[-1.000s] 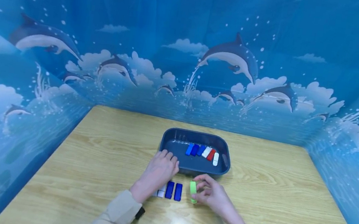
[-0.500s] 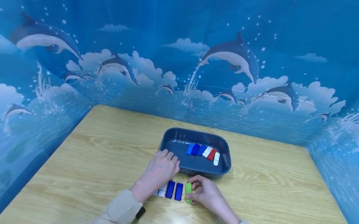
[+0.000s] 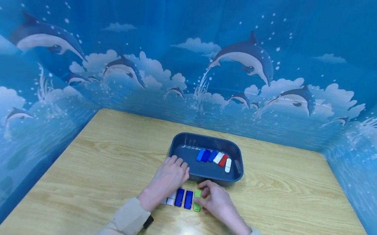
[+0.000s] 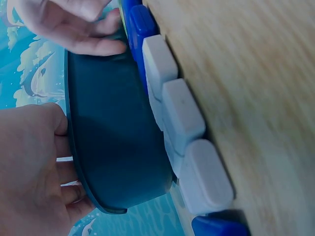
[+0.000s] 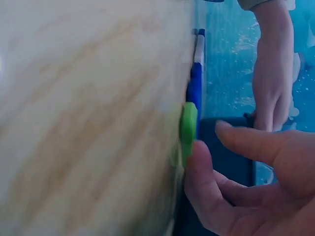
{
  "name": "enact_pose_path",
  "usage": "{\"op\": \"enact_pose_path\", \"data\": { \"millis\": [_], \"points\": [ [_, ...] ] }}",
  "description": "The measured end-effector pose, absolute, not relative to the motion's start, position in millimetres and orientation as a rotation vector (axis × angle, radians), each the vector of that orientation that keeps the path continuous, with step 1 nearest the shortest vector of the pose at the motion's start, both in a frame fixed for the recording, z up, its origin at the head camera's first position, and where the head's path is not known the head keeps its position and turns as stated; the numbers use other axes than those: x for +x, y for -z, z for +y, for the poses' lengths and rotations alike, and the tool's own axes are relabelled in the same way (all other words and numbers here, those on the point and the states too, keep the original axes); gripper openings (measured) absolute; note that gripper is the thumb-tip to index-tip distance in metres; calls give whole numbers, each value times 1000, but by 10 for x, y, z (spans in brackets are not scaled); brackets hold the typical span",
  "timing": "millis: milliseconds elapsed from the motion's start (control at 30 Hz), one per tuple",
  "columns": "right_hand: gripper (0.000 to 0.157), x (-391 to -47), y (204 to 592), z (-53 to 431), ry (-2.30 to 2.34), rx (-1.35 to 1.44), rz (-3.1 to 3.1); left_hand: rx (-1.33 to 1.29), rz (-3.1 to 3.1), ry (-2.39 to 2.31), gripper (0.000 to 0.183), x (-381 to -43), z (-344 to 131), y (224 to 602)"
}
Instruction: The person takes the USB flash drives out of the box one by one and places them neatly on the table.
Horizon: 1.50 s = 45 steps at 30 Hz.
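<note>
- Left hand [image 3: 168, 173] clamped on the near-left rim of the dark blue tray [image 3: 209, 178].
- Right hand [image 3: 218, 202] over the green block [image 3: 196, 207], thumb and fingers apart; from here I can't tell whether they touch it.
- Green block flat on the bench [image 3: 114, 155], just right of two blue blocks [image 3: 188, 200].
- White blocks [image 3: 170, 200] left of those.
- Six blocks inside the tray, one red [image 3: 223, 161].

The left grip [image 3: 169, 174] is curled, the right grip [image 3: 217, 202] loosely parted.
</note>
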State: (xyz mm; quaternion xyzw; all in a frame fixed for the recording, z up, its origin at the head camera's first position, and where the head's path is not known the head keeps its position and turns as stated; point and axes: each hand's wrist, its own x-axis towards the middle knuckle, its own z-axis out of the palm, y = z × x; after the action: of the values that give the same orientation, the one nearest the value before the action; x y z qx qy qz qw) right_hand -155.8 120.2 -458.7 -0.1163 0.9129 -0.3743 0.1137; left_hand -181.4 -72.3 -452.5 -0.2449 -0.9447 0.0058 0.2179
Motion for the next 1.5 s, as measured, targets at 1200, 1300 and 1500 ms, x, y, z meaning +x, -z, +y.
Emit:
{"op": "enact_pose_path", "data": {
  "millis": [1200, 1300, 1500],
  "points": [
    [11, -2326, 4224, 1199, 987, -483, 3102, -685, -2579, -45, 22, -1814, -724, 4527],
    [15, -2413, 4277, 1127, 868, -478, 3108, -690, -2560, -38, 21, -1813, -728, 4534],
    [25, -2566, 4381, 1018, 599, -458, 3125, -687, -2536, -35, 21, -1814, -726, 4534]
  ]
}}
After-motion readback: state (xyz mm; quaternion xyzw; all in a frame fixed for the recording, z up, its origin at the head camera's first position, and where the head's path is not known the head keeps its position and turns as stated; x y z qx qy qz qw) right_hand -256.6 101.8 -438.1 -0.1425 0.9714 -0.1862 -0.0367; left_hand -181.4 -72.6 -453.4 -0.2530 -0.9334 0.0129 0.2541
